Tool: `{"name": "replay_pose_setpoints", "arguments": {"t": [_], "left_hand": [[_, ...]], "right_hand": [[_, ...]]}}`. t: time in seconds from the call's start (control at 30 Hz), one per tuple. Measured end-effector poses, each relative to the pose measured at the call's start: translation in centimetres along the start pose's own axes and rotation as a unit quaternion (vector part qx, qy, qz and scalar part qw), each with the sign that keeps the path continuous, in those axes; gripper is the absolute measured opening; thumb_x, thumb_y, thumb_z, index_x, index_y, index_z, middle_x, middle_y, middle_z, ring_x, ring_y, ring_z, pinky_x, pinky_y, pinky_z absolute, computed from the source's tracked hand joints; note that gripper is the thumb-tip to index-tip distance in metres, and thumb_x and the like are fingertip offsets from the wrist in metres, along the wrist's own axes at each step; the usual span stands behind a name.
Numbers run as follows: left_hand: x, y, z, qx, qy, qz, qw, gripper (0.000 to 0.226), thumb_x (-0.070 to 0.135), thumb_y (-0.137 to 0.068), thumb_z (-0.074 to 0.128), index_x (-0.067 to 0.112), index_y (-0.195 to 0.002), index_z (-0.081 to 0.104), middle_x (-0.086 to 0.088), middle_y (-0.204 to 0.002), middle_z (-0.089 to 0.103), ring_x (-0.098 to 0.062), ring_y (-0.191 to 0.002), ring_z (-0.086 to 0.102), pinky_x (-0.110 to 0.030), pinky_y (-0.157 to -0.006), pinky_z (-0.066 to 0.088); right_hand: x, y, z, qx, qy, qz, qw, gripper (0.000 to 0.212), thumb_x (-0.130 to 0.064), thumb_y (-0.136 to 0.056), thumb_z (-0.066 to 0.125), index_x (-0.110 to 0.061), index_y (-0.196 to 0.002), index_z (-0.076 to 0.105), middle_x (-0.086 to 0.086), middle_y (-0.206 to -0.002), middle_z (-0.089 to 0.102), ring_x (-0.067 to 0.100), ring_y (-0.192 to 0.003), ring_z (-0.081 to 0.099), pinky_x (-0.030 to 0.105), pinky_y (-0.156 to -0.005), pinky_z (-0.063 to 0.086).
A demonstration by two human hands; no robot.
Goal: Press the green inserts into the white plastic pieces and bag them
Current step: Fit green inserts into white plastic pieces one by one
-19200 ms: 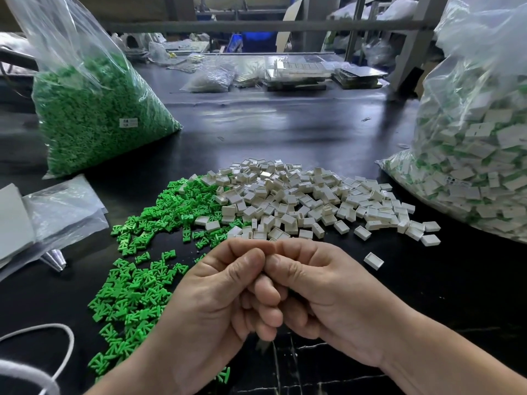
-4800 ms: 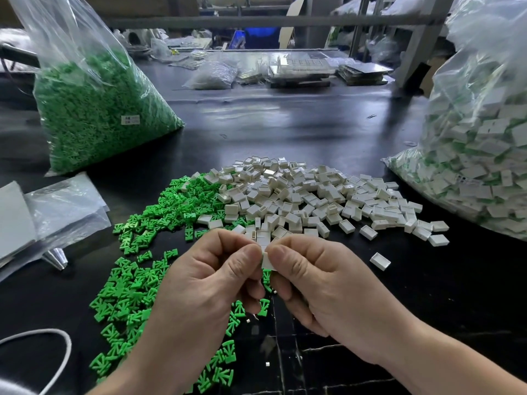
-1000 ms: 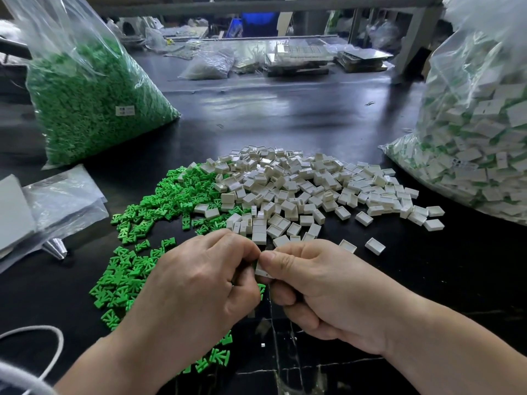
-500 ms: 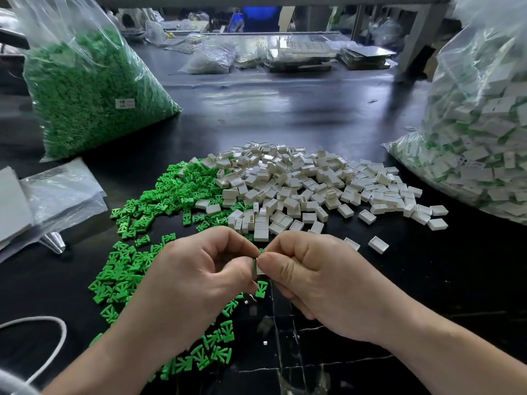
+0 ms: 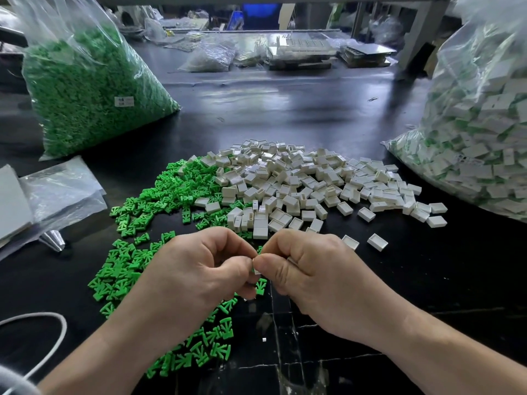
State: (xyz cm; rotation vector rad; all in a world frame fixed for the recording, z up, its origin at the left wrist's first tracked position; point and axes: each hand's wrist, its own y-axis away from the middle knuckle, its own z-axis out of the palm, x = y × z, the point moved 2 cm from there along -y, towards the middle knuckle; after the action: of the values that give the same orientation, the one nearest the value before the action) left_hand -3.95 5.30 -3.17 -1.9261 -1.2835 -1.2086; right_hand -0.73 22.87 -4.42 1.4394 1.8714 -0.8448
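Worktop: black glossy worktop [image 5: 285, 109], light glare mid-surface, pale crack lines along the near edge under my wrists.
Room: small clear bags [image 5: 208, 55] and flat trays [image 5: 299, 49] along the far edge, grey frame post [image 5: 413, 32] at the far-right corner. Clutter behind is too blurred to name.
Far-left corner: clear bag of green inserts [image 5: 85, 89], slumped, white label [image 5: 124, 101] on its side.
Right edge: clear bag of assembled pieces [image 5: 470, 138], white with green showing.
Left edge: flat empty poly bags [image 5: 60, 192]. A white cord [image 5: 54, 337] loops in at the near-left corner.
Loose stock: pile of white pieces [image 5: 299, 181] mid-worktop, green inserts [image 5: 148, 201] touching its left side and trailing to the near edge.
Work piece: white piece [image 5: 256, 269], only a thin pale edge shows between my thumbs, held above the near-middle of the worktop. Can't tell if an insert is seated.
Grip L: my left hand [image 5: 194, 269] pinches the white piece, fingers curled.
Grip R: my right hand [image 5: 308, 269] pinches it from the other side, thumb tips meeting.
Versus 0.5 s ago: thumbs closer together, less of the piece exposed. Piles, bags and the two stray white pieces [image 5: 377, 242] by my right hand are unmoved.
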Motion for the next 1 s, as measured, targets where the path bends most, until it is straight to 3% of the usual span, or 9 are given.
{"name": "replay_pose_setpoints", "arguments": {"t": [0.1, 0.27, 0.43, 0.53, 0.6, 0.67, 0.77, 0.9, 1.0], "left_hand": [[-0.2, -0.1, 0.1, 0.006, 0.019, -0.013, 1.000, 0.019, 0.018, -0.089, 0.063, 0.032, -0.078, 0.070, 0.002, -0.073, 0.075, -0.014, -0.066, 0.072, -0.025, -0.058, 0.057], [0.1, 0.3, 0.6, 0.053, -0.010, 0.014, 0.998, 0.008, 0.043, -0.080, 0.062, 0.039, -0.085, 0.067, 0.005, -0.068, 0.073, -0.039, -0.069, 0.068, -0.059, -0.061, 0.055], [0.6, 0.4, 0.0, 0.053, 0.018, 0.055, 0.997, 0.010, 0.029, -0.081, 0.069, 0.037, -0.085, 0.069, 0.007, -0.075, 0.074, -0.008, -0.063, 0.071, -0.015, -0.055, 0.052], [0.2, 0.1, -0.4, 0.072, -0.044, 0.056, 0.995, 0.025, 0.056, -0.071, 0.056, 0.041, -0.087, 0.069, 0.020, -0.079, 0.070, 0.006, -0.067, 0.066, -0.008, -0.053, 0.048], [-0.2, 0.0, 0.1, 0.052, -0.166, 0.075, 0.982, 0.038, 0.066, -0.071, 0.045, 0.044, -0.096, 0.065, 0.024, -0.085, 0.065, 0.012, -0.076, 0.061, -0.008, -0.057, 0.050], [-0.4, 0.1, 0.9, 0.026, -0.299, 0.110, 0.947, 0.045, 0.068, -0.078, 0.040, 0.044, -0.107, 0.064, 0.027, -0.095, 0.059, 0.007, -0.078, 0.059, -0.010, -0.065, 0.049], [-0.5, 0.0, 1.4, 0.020, -0.390, 0.149, 0.908, 0.033, 0.057, -0.081, 0.054, 0.039, -0.102, 0.071, 0.022, -0.092, 0.060, 0.001, -0.079, 0.054, -0.005, -0.064, 0.031], [-0.7, -0.1, 1.5, 0.014, -0.401, 0.174, 0.899, 0.016, 0.048, -0.076, 0.072, 0.035, -0.086, 0.075, 0.018, -0.082, 0.060, -0.006, -0.076, 0.058, -0.009, -0.063, 0.033], [-0.6, -0.1, 1.5, 0.006, -0.407, 0.177, 0.896, 0.016, 0.050, -0.078, 0.064, 0.036, -0.082, 0.069, 0.019, -0.082, 0.058, -0.006, -0.076, 0.056, -0.018, -0.063, 0.041]], "right_hand": [[-0.3, 0.1, 0.1, 0.014, 0.020, -0.023, 0.999, 0.019, -0.044, -0.098, 0.058, -0.035, -0.082, 0.061, -0.026, -0.071, 0.060, -0.001, -0.064, 0.057, 0.014, -0.055, 0.040], [-0.5, 0.0, 0.4, 0.060, 0.092, -0.066, 0.992, 0.020, -0.043, -0.099, 0.055, -0.028, -0.088, 0.063, -0.022, -0.062, 0.048, -0.001, -0.064, 0.052, 0.013, -0.057, 0.038], [0.0, 0.0, -1.5, 0.044, -0.102, 0.023, 0.993, 0.025, -0.036, -0.098, 0.057, -0.028, -0.075, 0.062, -0.008, -0.063, 0.061, 0.004, -0.045, 0.050, 0.015, -0.040, 0.036], [1.0, -0.6, -3.6, 0.019, -0.536, 0.110, 0.837, 0.008, -0.017, -0.081, 0.060, -0.017, -0.074, 0.058, 0.008, -0.073, 0.064, 0.013, -0.040, 0.051, 0.015, -0.031, 0.033], [1.4, -1.0, -4.2, 0.014, -0.670, 0.088, 0.737, 0.010, -0.013, -0.071, 0.063, -0.014, -0.077, 0.055, 0.011, -0.078, 0.067, 0.013, -0.041, 0.055, 0.015, -0.028, 0.036], [1.9, -1.2, -4.2, 0.010, -0.697, 0.081, 0.712, 0.012, -0.011, -0.069, 0.065, -0.013, -0.079, 0.059, 0.008, -0.076, 0.065, 0.011, -0.044, 0.055, 0.016, -0.028, 0.037], [2.4, -1.5, -4.0, 0.020, -0.591, 0.127, 0.796, 0.015, -0.006, -0.069, 0.058, -0.012, -0.078, 0.067, 0.008, -0.072, 0.062, 0.012, -0.044, 0.051, 0.016, -0.029, 0.033], [2.5, -1.0, -3.8, 0.027, -0.163, 0.176, 0.970, 0.011, -0.023, -0.085, 0.065, -0.027, -0.080, 0.075, -0.006, -0.060, 0.060, 0.009, -0.043, 0.047, 0.021, -0.036, 0.036], [2.2, -0.6, -3.2, 0.002, 0.206, 0.156, 0.966, 0.027, -0.057, -0.089, 0.063, -0.032, -0.092, 0.070, -0.012, -0.074, 0.065, 0.001, -0.067, 0.059, 0.027, -0.063, 0.054]]}}
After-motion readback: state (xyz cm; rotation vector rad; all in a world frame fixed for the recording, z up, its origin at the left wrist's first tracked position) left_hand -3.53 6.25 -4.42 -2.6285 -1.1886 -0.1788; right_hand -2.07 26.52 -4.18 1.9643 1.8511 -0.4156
